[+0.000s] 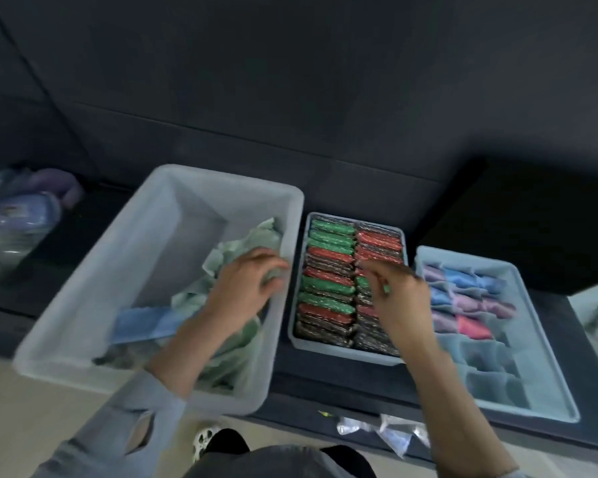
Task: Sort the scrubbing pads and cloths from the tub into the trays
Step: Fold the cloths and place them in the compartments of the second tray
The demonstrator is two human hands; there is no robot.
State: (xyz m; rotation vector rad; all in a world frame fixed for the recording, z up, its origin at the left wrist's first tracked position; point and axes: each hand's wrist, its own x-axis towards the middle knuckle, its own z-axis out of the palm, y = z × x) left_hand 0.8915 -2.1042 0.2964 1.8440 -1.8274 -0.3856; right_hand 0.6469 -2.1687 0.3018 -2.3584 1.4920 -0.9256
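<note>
Left hand [246, 288] on green cloths [235, 257]; scrubbing pads [328, 270] lengthwise left-right across tray [346, 355].

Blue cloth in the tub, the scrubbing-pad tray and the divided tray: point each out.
blue cloth [142, 322]: head view, middle of the strip.
scrubbing-pad tray [342, 353]: head view, near rim.
divided tray [546, 339]: head view, right wall.

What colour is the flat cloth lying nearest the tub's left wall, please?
Blue cloth, clearest in the head view.
</note>
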